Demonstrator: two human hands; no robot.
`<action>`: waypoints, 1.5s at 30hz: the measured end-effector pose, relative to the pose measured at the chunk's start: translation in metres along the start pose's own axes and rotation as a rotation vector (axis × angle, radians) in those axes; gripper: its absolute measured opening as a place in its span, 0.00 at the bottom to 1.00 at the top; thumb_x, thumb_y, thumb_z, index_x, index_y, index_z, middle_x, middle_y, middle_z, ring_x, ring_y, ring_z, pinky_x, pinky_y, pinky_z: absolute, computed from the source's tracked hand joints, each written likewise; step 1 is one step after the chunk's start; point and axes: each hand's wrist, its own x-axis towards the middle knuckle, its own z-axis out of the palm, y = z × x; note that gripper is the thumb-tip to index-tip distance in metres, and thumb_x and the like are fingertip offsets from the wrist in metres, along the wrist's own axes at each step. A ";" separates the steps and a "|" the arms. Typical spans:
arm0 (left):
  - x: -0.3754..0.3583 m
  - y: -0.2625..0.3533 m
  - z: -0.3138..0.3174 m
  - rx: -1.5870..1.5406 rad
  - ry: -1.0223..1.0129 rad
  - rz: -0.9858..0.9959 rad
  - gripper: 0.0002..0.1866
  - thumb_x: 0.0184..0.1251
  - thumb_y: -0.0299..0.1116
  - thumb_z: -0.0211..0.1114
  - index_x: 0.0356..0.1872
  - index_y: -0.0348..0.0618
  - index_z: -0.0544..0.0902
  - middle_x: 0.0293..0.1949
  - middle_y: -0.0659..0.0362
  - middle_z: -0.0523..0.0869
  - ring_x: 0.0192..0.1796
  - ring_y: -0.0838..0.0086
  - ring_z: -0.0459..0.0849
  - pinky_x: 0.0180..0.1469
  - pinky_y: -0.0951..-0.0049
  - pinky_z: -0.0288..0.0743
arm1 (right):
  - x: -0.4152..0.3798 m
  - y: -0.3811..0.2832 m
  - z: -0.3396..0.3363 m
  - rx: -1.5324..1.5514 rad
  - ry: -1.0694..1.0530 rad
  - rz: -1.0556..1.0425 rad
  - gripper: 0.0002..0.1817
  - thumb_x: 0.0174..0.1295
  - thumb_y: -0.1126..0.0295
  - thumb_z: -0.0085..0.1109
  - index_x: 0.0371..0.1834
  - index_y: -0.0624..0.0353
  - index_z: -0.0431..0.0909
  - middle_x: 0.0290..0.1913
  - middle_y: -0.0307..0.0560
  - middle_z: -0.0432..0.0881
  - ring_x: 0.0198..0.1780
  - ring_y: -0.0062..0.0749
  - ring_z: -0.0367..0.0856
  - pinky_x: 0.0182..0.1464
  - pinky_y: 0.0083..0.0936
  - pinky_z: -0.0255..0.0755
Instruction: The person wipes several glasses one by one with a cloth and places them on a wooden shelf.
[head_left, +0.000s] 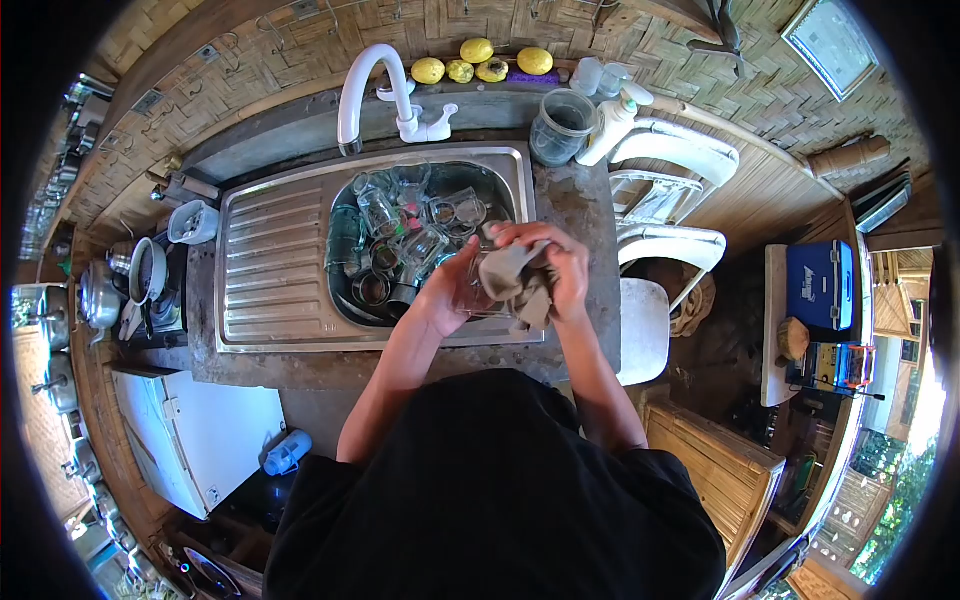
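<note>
Over the right edge of the sink [522,190], my left hand [448,292] is wrapped round a clear glass [484,298], seen only in part. A grey-brown cloth [520,280] lies bunched against the glass, and my right hand [562,268] grips it with bent fingers. The cloth hides the glass's far side. In the basin, left of my hands, several glasses and jars [420,245] are heaped together. The white faucet [378,75] arches above the sink's back edge.
Behind the sink stand yellow fruits [477,50], a grey tub [562,128] and a white pump bottle [612,125]. White chairs [668,245] are at the right. On the left are the ribbed drainboard [272,262], a white container [193,222] and a pan [148,272] on the stove.
</note>
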 end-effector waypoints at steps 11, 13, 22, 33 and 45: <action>0.001 -0.005 -0.002 -0.310 -0.108 -0.058 0.20 0.79 0.54 0.58 0.45 0.48 0.81 0.35 0.60 0.85 0.34 0.72 0.85 0.37 0.68 0.83 | -0.014 0.005 0.026 -0.633 -0.399 -0.259 0.06 0.49 0.74 0.53 0.26 0.62 0.79 0.33 0.51 0.85 0.45 0.52 0.86 0.68 0.49 0.69; -0.001 -0.003 0.005 -0.347 -0.102 -0.115 0.21 0.78 0.55 0.60 0.39 0.47 0.81 0.30 0.61 0.83 0.29 0.73 0.83 0.33 0.69 0.79 | -0.015 -0.002 0.031 -0.654 -0.449 -0.257 0.06 0.48 0.74 0.53 0.26 0.62 0.79 0.33 0.51 0.85 0.44 0.51 0.86 0.67 0.48 0.71; 0.009 0.010 0.007 0.133 0.292 0.244 0.20 0.76 0.54 0.64 0.42 0.45 0.83 0.32 0.63 0.85 0.33 0.74 0.84 0.39 0.70 0.78 | -0.031 -0.013 0.035 -0.445 -0.506 -0.203 0.07 0.50 0.71 0.52 0.22 0.62 0.77 0.28 0.52 0.82 0.32 0.50 0.81 0.50 0.44 0.78; 0.004 0.010 0.001 0.027 0.207 0.191 0.16 0.72 0.47 0.70 0.43 0.44 0.84 0.37 0.61 0.86 0.38 0.76 0.85 0.40 0.71 0.80 | -0.004 0.003 0.026 -0.592 -0.396 -0.383 0.07 0.51 0.71 0.53 0.25 0.63 0.79 0.32 0.51 0.84 0.42 0.50 0.85 0.64 0.50 0.71; -0.017 0.019 -0.024 0.072 0.287 0.318 0.19 0.73 0.53 0.68 0.42 0.46 0.82 0.34 0.63 0.86 0.37 0.75 0.86 0.40 0.75 0.80 | -0.041 0.000 0.039 -0.136 -0.271 -0.038 0.10 0.58 0.73 0.51 0.34 0.67 0.81 0.38 0.58 0.86 0.43 0.49 0.84 0.58 0.41 0.75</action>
